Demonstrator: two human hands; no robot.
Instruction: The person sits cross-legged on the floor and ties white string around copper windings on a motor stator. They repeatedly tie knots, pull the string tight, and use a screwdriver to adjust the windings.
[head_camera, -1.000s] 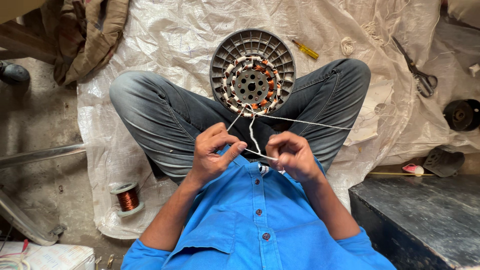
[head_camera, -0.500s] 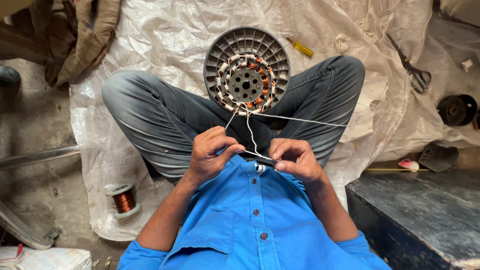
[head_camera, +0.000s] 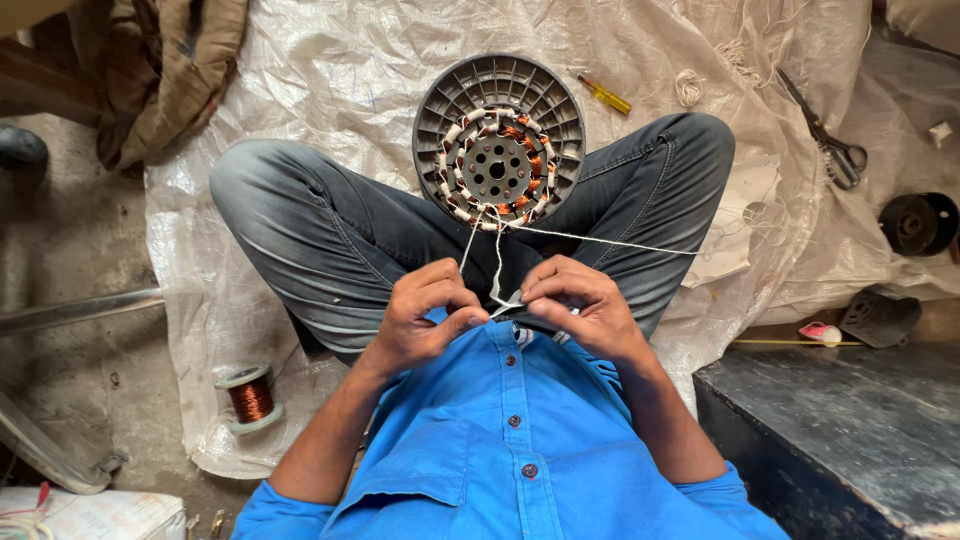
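Head view shows the left hand (head_camera: 425, 315) and right hand (head_camera: 580, 305), fingers pinched on white lacing string (head_camera: 497, 262) from the stator (head_camera: 498, 140) between the knees, seemingly mid-knot; tightening needs steady tension.

Blue button-up shirt (head_camera: 500, 450), short sleeves, chest pocket on the left, dark round buttons down the front placket. Grey-blue faded jeans (head_camera: 330, 230), creased at the knees. Forearms bare.
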